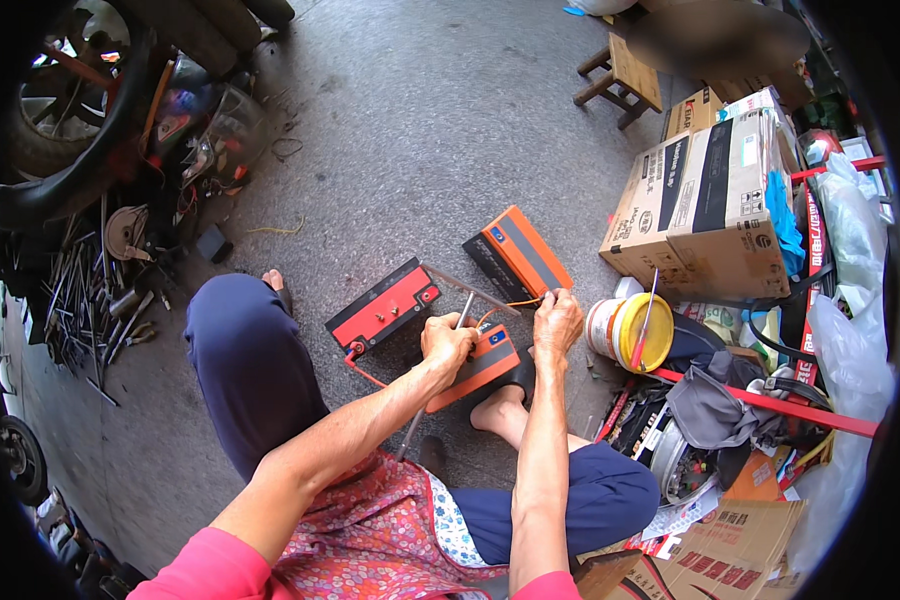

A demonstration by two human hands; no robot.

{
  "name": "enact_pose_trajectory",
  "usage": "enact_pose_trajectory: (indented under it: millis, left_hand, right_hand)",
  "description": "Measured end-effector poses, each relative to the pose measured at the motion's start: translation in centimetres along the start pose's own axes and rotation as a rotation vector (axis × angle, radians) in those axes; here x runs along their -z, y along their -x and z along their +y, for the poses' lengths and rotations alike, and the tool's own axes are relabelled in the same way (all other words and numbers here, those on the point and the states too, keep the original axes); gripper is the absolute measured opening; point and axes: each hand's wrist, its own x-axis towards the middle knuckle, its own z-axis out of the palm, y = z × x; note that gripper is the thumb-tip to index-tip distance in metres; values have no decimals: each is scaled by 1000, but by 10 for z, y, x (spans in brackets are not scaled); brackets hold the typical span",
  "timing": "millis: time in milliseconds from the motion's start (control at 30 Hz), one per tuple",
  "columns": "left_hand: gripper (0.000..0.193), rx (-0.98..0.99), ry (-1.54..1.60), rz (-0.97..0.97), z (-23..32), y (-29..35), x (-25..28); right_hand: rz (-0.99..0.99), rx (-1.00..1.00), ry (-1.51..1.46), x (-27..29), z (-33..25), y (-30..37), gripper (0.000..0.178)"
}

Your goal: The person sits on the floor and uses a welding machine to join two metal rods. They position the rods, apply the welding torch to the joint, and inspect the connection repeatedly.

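My left hand [450,342] is closed around a thin metal rod [465,308] that sticks up past the fingers. It is over the near orange battery [482,368], which partly hides below it. My right hand [557,320] is pinched at the near right corner of the far orange-and-black battery [522,258]. An orange wire [510,304] runs from the near battery to these fingertips, which seem to hold its end. To the left lies a red-and-black battery [382,308] with a red lead [368,377] on its terminal.
Large cardboard boxes [660,205], a yellow-lidded tub [642,333] with a red screwdriver [647,325] on it, and piled clutter stand at right. A wooden stool [622,78] is at the far right. Metal tools [90,320] and a wheel [70,130] are at left.
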Motion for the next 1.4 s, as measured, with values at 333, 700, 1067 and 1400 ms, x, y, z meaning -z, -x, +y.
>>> enact_pose_trajectory:
  millis: [333, 700, 1067, 1400]
  left_hand:
    - [18, 45, -13, 47, -16, -14, -3]
    - [20, 27, 34, 9, -29, -23, -2]
    - [24, 7, 12, -2, -26, -18, 1]
    - [21, -16, -4, -11, -20, -16, 10]
  right_hand:
    - [-157, 120, 287, 6, -5, -9, 13]
    - [-201, 289, 391, -11, 15, -11, 11]
    - [-200, 14, 217, -13, 18, -12, 42]
    - [-564, -550, -460, 37, -11, 53, 39]
